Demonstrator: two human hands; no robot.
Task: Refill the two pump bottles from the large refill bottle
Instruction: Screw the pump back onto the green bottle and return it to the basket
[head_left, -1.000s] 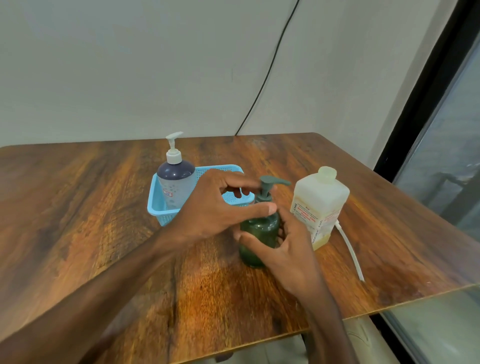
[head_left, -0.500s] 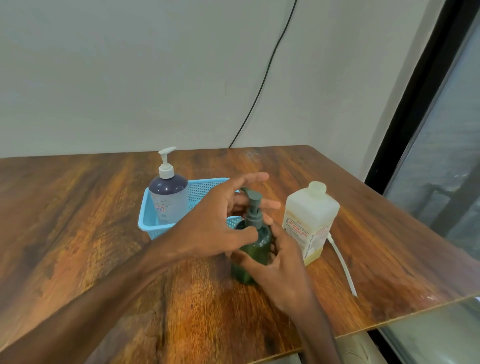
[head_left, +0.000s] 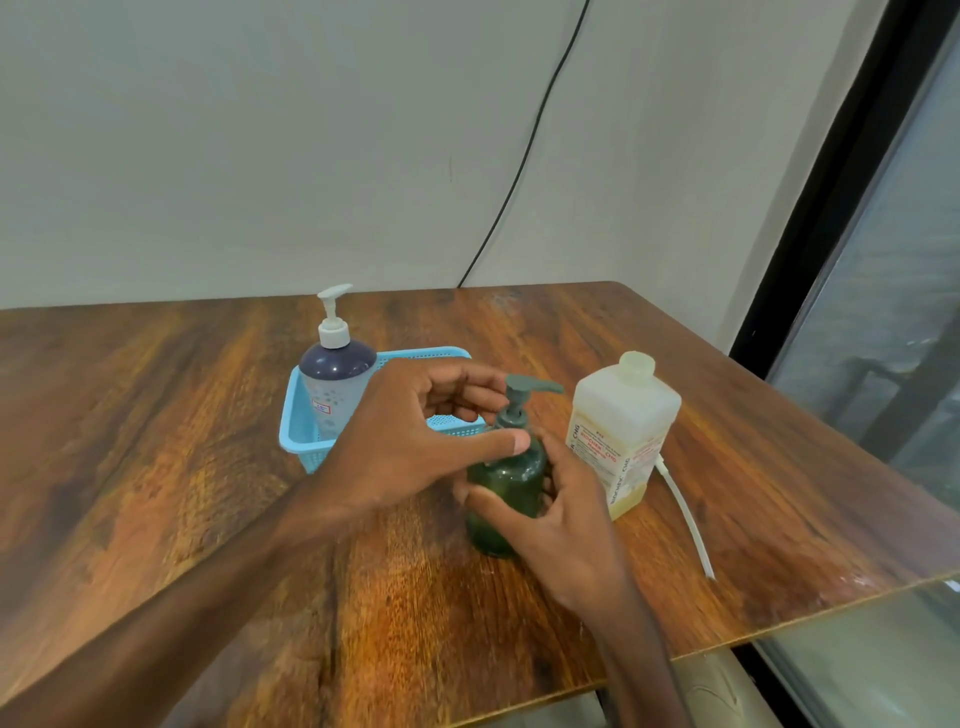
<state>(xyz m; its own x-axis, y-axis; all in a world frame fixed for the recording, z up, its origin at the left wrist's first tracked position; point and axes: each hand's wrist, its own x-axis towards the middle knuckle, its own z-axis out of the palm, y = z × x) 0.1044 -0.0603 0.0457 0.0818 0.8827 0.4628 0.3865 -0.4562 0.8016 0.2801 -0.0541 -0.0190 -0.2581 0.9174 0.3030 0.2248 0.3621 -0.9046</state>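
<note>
Green pump bottle upright mid-worktop, long axis vertical, spout pointing right toward refill bottle just beside. Left hand pinches pump collar; right hand wraps body. Wide bare wood left; front-right edge near. Blue basket behind holds second pump bottle, upright.

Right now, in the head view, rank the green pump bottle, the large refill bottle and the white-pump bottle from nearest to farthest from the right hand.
1. Green pump bottle: gripped by the right hand.
2. Large refill bottle: just to its right.
3. White-pump bottle: farthest left, standing in the blue basket.
</note>
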